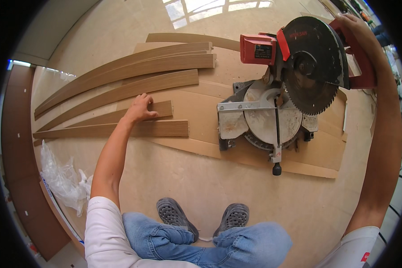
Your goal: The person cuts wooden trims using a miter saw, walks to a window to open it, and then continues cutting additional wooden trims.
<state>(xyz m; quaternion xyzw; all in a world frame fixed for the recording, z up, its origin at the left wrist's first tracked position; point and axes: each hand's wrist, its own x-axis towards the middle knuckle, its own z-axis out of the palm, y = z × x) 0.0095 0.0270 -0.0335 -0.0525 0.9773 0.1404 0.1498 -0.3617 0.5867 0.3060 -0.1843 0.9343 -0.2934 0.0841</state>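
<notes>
My right hand [353,26] is wrapped round the red handle of a miter saw [262,117], at the upper right. The saw's toothed blade [311,91] hangs raised above the round turntable, partly under its black guard. To the left, my left hand [140,108] is closed over a short brown wooden board [164,108], its fingers across the far edge and the thumb on the near side. Just nearer to me lies another wooden board [165,128], close beside the held one. No board lies on the saw's turntable.
More long boards [165,81] fan out beyond my left hand. Flattened cardboard [201,145] lies under the saw and the boards' ends. Crumpled clear plastic [64,178] is at the left, near a brown panel [18,147]. My shoes [174,214] are on the shiny floor.
</notes>
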